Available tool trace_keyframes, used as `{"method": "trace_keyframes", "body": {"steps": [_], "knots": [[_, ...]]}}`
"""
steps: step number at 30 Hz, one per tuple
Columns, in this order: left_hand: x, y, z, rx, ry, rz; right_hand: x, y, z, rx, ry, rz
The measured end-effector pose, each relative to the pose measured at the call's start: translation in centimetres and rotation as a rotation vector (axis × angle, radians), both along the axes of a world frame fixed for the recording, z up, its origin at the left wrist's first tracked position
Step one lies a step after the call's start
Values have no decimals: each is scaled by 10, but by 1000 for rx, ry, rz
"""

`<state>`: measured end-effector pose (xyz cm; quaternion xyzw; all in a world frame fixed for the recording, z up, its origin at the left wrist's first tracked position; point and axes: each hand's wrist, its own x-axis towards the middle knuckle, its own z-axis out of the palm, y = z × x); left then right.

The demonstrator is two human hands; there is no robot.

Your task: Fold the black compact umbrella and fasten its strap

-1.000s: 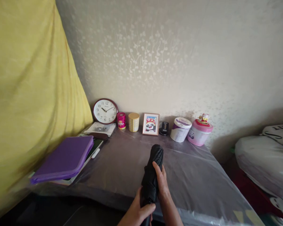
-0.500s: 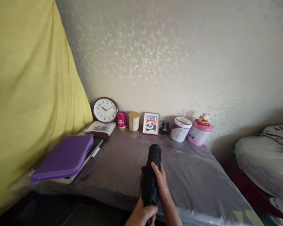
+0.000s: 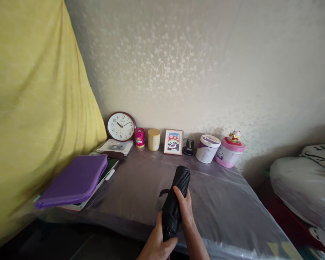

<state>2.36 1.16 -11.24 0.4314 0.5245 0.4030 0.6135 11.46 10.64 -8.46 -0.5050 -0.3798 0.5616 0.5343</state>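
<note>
A folded black umbrella [image 3: 176, 202] is held out over the front of the table, its far end tilted slightly to the right. My right hand [image 3: 186, 207] is wrapped round its right side near the middle, thumb lying on top of the fabric. Lower down, my left hand [image 3: 159, 240] grips the near end, where the handle is mostly hidden by the fingers. A short black strap [image 3: 164, 192] sticks out loose from the umbrella's left side.
The plastic-covered table [image 3: 219, 206] carries a purple zip folder [image 3: 73, 178] at left. Along the wall stand a clock [image 3: 121, 126], a pink can [image 3: 139, 138], a yellow can [image 3: 154, 140], a panda picture frame [image 3: 173, 142], a black device [image 3: 189, 147], a white tub [image 3: 207, 148] and a pink tub [image 3: 229, 153].
The umbrella's far end has swung a little to the right, and its folds look tighter. My left hand has shifted up around the near end; the strap now stands out at left.
</note>
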Motion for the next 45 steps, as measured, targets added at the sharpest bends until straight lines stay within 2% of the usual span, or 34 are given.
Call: {"method": "trace_keyframes", "body": {"steps": [3,5,9,12,16,18,20,23,26,28,30,33,37,39,42,45], "knots": [[0,-3,17,-34,-335,-134,0,-2,4,-79,153,62],[2,-5,20,-77,-400,-175,0,-4,6,-106,182,90],[9,-10,15,-128,-193,-97,2,-5,6,-82,115,163],[12,-10,8,-135,-28,-37,1,-5,7,-10,6,107],[9,-5,-2,53,240,94,-2,-3,6,45,-88,29],[6,-3,-5,88,354,101,-4,-3,2,30,-104,-8],[2,-3,-3,79,382,72,-5,-2,-2,-3,-77,-27],[-2,-4,10,89,252,26,-2,-1,-8,-53,41,-14],[-5,-3,24,-49,-83,-82,1,0,-9,-101,169,28],[-6,-2,29,-87,-282,-143,3,0,-7,-121,222,49],[-5,-1,29,-77,-344,-179,4,-1,-5,-120,227,58],[-1,-2,26,-85,-252,-179,5,-3,-4,-80,175,68],[3,-6,21,-130,-77,-111,4,-5,-4,-40,114,94],[4,-7,16,-60,35,-38,2,-4,-4,-23,80,103],[3,-5,5,147,224,65,0,-3,-5,8,42,89],[1,-5,-4,152,394,41,-2,-3,-7,10,38,74]]}}
